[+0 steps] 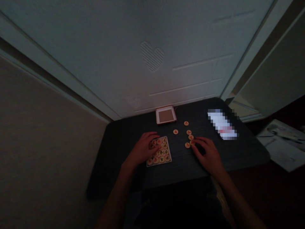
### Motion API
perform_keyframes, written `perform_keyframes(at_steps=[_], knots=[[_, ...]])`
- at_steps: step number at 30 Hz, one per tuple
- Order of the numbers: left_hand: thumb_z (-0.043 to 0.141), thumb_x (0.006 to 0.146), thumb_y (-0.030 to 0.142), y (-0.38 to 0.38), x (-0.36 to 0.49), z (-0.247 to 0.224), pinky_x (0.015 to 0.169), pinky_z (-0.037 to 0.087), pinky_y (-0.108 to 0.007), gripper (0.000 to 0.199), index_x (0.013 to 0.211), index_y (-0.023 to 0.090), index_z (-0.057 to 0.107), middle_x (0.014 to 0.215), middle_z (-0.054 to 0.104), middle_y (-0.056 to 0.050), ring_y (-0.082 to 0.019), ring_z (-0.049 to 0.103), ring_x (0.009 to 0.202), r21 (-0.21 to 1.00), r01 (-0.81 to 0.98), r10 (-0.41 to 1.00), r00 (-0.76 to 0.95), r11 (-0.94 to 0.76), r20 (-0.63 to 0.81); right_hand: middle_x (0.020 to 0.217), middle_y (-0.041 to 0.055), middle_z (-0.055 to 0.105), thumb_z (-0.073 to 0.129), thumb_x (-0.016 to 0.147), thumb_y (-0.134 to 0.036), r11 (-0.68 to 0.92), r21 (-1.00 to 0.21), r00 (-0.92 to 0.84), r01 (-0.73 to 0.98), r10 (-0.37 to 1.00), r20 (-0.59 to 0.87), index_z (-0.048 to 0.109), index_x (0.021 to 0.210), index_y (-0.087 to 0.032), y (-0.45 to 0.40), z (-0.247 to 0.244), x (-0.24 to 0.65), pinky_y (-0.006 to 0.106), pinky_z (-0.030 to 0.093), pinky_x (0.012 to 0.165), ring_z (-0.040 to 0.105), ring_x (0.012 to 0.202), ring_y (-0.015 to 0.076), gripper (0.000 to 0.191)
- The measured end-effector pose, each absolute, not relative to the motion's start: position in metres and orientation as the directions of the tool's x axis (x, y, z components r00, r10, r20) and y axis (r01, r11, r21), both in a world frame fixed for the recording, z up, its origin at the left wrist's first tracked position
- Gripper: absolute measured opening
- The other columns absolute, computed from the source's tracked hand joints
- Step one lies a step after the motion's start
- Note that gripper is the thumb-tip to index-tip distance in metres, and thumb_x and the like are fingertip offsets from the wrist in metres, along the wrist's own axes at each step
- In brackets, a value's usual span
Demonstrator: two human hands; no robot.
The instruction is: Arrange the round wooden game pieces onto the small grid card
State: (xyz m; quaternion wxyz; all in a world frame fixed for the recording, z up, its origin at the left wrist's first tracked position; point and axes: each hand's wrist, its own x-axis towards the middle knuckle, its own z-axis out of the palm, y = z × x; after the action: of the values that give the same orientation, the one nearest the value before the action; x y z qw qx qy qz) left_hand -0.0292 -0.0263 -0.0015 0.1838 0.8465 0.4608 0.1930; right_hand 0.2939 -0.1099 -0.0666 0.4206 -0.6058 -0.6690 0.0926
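Note:
An open box (pixel 171 159) packed with round Chinese chess pieces, some red and some black, lies on the dark table. My left hand (pixel 143 149) is over its left side, fingers apart, with fingertips on or just above the pieces. To the right, my right hand (pixel 208 156) pinches a red-marked piece (pixel 192 142) between thumb and fingertips. That piece is beside another red piece (pixel 187 145) and just below a third (pixel 191 137). Farther back lie more loose red-marked pieces, one at the top (pixel 186 123) and one to the left (pixel 175 131).
A shallow box lid or tray (pixel 166 115) with a brown inside stands at the back of the dark table (pixel 133 127), against a white door (pixel 114 63). A bright blurred-out object (pixel 221 124) lies at the right. Papers (pixel 283 146) are beyond the table's right edge.

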Motion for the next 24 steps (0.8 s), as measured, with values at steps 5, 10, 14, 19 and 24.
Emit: perform_keyframes(at_steps=[5, 10, 14, 19, 24], knots=[[0.066, 0.092, 0.04, -0.024, -0.03, -0.002, 0.112, 0.046, -0.047, 0.036, 0.125, 0.026, 0.067, 0.137, 0.062, -0.008, -0.026, 0.057, 0.129, 0.502, 0.7, 0.852, 0.493, -0.508, 0.174, 0.122, 0.0109, 0.067, 0.063, 0.096, -0.042, 0.232, -0.64, 0.102, 0.732, 0.892, 0.44, 0.072, 0.117, -0.027, -0.11, -0.066, 0.293, 0.05, 0.052, 0.1, 0.063, 0.113, 0.0291, 0.027], [0.062, 0.096, 0.039, -0.013, -0.011, 0.016, 0.112, 0.046, -0.046, 0.034, 0.127, 0.026, 0.064, 0.136, 0.064, -0.007, -0.024, 0.058, 0.129, 0.49, 0.672, 0.824, 0.526, -0.555, 0.213, 0.122, 0.0107, 0.067, 0.062, 0.096, -0.041, 0.228, -0.645, 0.11, 0.729, 0.891, 0.44, 0.072, 0.116, -0.026, -0.109, -0.065, 0.292, 0.049, 0.052, 0.101, 0.063, 0.114, 0.0281, 0.027], [0.057, 0.099, 0.038, 0.008, 0.018, 0.031, 0.112, 0.046, -0.042, 0.031, 0.127, 0.025, 0.063, 0.133, 0.066, -0.006, -0.021, 0.061, 0.125, 0.466, 0.611, 0.753, 0.62, -0.64, 0.221, 0.12, 0.0104, 0.068, 0.061, 0.097, -0.042, 0.221, -0.652, 0.111, 0.726, 0.897, 0.428, 0.072, 0.115, -0.026, -0.109, -0.065, 0.293, 0.049, 0.052, 0.101, 0.063, 0.113, 0.0278, 0.027], [0.059, 0.097, 0.039, 0.033, 0.052, 0.023, 0.102, 0.052, -0.04, 0.03, 0.123, 0.025, 0.066, 0.127, 0.07, -0.006, -0.023, 0.066, 0.115, 0.399, 0.605, 0.692, 0.713, -0.689, 0.114, 0.119, 0.0109, 0.068, 0.059, 0.098, -0.04, 0.223, -0.663, 0.12, 0.715, 0.895, 0.43, 0.071, 0.115, -0.026, -0.11, -0.065, 0.294, 0.049, 0.053, 0.099, 0.064, 0.112, 0.0282, 0.025], [0.059, 0.095, 0.027, 0.039, 0.07, 0.007, 0.097, 0.053, -0.035, 0.025, 0.116, 0.022, 0.07, 0.119, 0.072, -0.006, -0.022, 0.067, 0.11, 0.314, 0.591, 0.633, 0.773, -0.743, 0.043, 0.119, 0.0102, 0.068, 0.061, 0.097, -0.037, 0.218, -0.672, 0.13, 0.707, 0.895, 0.427, 0.071, 0.114, -0.026, -0.109, -0.065, 0.293, 0.049, 0.052, 0.1, 0.063, 0.112, 0.028, 0.023]])
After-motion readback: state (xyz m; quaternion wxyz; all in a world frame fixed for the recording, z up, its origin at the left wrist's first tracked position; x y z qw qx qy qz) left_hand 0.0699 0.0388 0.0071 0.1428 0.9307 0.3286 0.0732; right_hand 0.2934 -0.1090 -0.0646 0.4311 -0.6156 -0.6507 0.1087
